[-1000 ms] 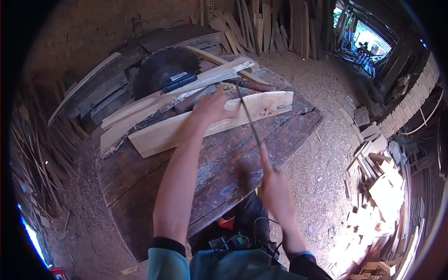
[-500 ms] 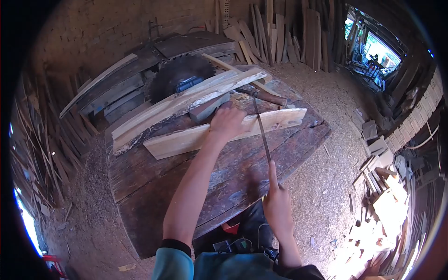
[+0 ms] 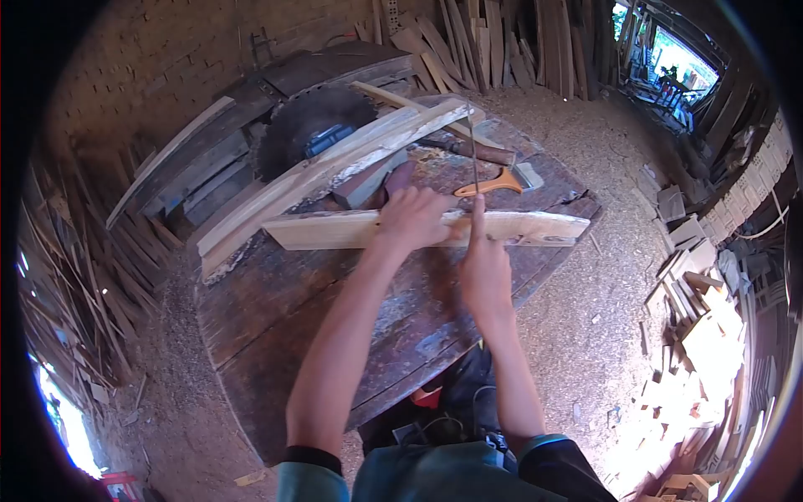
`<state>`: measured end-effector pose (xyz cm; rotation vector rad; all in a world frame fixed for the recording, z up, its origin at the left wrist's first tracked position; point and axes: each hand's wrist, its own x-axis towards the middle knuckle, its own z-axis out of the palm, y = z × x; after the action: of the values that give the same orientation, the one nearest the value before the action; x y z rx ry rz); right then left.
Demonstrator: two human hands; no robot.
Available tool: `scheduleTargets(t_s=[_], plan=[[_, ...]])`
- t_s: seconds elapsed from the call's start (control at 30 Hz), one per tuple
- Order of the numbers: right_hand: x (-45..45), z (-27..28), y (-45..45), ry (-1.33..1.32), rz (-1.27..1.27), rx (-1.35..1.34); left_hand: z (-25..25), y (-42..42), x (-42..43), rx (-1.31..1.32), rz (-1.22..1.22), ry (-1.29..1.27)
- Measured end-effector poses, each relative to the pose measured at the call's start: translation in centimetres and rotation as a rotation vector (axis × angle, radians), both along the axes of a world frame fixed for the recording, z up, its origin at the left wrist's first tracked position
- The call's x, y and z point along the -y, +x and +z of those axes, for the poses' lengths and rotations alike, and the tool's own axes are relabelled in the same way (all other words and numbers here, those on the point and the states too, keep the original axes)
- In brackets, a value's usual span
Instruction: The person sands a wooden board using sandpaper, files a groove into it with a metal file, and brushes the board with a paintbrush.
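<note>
Board: the board lies almost level across the table now; half a second ago it was rising to the right.
Left hand: the left hand is clamped on the middle of the board, as before.
Right hand: the right hand has come forward, close beside the left – it is closed on a thin tool, the forefinger stretched along it.
Tool: it reaches farther past the board than before, its tip near the end of the long plank. If it touches the board, I cannot tell.
Scraper: the orange scraper shows much better now, just beyond the board, with the tool crossing over its handle.
Far side: a block, the plank and the saw blade stand in the way behind the left hand; a round wood lies behind the scraper.
Edges: the board's right end reaches near the table's right edge. There is open room on the near side of the table – and on the chip-covered floor at right, before the offcuts.
</note>
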<state>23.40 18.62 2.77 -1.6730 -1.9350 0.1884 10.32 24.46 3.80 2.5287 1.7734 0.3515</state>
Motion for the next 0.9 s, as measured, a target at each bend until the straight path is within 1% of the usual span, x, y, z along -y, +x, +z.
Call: scheduleTargets(t_s=[0.1, 0.2, 0.3, 0.33, 0.5, 0.57, 0.6, 0.7, 0.77, 0.8, 0.9], plan=[[-1.1, 0.1, -0.8, -0.006, -0.026, -0.037, 0.8, 0.4, -0.3, 0.037, 0.052, -0.076], [-2.5, -0.4, -0.6, 0.032, 0.013, -0.057, 0.5, 0.1, -0.9, 0.084, 0.062, 0.000], [-2.6, -1.5, -0.4, 0.029, 0.009, -0.090, 0.8, 0.2, -1.3, 0.033, 0.074, -0.024], [-2.5, -1.8, -0.5, 0.036, 0.002, -0.094, 0.9, 0.2, -1.5, -0.002, 0.081, -0.067], [-2.6, -2.4, -1.3, 0.009, -0.024, -0.173, 0.8, -0.1, -1.7, 0.005, 0.088, -0.070], [-2.8, -3.0, -1.2, 0.066, -0.024, -0.130, 0.4, -0.4, -2.6, -0.003, 0.074, -0.052], [-2.8, -3.0, -1.2, 0.094, -0.030, -0.110, 0.6, -0.5, -3.2, -0.010, 0.084, -0.109], [0.7, -4.0, -1.1, 0.041, -0.055, 0.017, 1.0, -0.9, -5.5, -0.014, 0.100, -0.255], [4.3, -4.2, -0.2, 0.013, -0.028, 0.011, 0.9, -1.4, -6.9, 0.011, 0.104, -0.310], [6.1, -4.2, 0.3, -0.054, -0.003, -0.016, 1.6, -1.3, -6.8, 0.025, 0.129, -0.366], [11.2, -3.8, 2.7, -0.193, 0.040, -0.030, 1.4, -1.6, -7.3, 0.051, 0.114, -0.381]])
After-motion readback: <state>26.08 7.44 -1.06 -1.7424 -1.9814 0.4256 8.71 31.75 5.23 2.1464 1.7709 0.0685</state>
